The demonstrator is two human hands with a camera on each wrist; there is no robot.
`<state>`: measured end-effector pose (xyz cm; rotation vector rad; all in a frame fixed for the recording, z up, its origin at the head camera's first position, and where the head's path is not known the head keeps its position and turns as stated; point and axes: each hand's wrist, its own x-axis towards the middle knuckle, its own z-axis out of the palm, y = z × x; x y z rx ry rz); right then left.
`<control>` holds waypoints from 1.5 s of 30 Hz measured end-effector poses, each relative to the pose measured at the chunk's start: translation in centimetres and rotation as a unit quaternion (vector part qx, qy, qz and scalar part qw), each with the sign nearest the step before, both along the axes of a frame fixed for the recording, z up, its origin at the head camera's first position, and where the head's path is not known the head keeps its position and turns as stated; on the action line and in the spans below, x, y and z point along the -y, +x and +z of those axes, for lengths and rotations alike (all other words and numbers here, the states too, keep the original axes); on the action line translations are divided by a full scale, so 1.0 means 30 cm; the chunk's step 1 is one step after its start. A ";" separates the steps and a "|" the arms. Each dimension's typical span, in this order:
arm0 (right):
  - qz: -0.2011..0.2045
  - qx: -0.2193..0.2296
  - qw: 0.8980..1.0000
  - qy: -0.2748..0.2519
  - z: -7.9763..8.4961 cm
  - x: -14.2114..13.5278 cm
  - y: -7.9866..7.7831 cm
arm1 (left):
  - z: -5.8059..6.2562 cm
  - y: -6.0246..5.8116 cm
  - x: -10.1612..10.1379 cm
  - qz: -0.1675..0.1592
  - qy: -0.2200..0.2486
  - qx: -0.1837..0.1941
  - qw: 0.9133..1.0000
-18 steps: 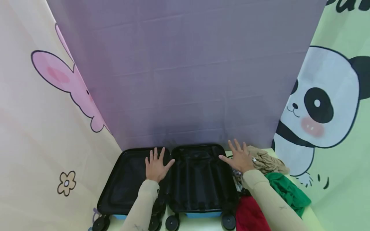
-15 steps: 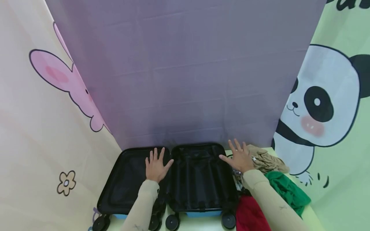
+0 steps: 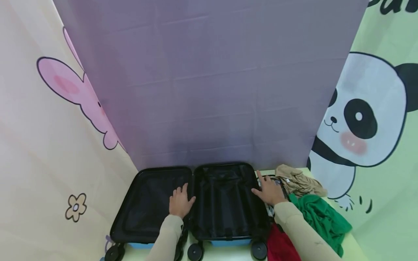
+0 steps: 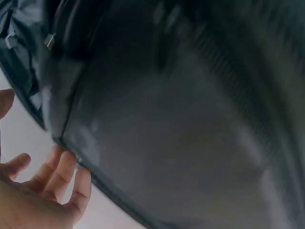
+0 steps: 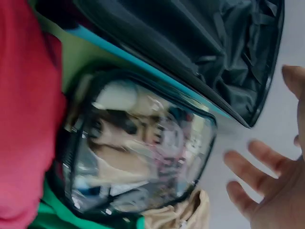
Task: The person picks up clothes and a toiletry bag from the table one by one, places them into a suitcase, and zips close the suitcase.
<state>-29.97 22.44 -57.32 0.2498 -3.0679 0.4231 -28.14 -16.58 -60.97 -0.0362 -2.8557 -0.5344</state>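
A suitcase lies spread out with black insides: its left half (image 3: 147, 206) and right half (image 3: 228, 206) are side by side, with blue outer shell showing at the near edge. My left hand (image 3: 180, 203) hovers over the left half near the middle hinge, fingers loosely bent and holding nothing. Over the suitcase's right edge my right hand (image 3: 269, 191) has its fingers spread and holds nothing. Below that hand lies a clear zip bag (image 5: 138, 148) with black trim, packed with small items, partly hidden in the head view.
Right of the suitcase lie a beige cloth (image 3: 298, 180), a green cloth (image 3: 326, 219) and a red cloth (image 3: 282, 244). Black wheels (image 3: 195, 251) stick out at the suitcase's near side. A purple-grey curtain (image 3: 209, 83) hangs close behind it, with printed walls on both sides.
Both hands have drawn back and down toward the body, and their fingers have relaxed from a wide upright spread. More of the green cloth shows. Suitcase and cloths stay in place.
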 end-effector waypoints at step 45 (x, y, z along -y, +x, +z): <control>0.005 -0.024 0.997 -0.077 -0.227 -0.034 0.080 | -0.187 0.107 -0.063 0.047 0.124 0.059 0.989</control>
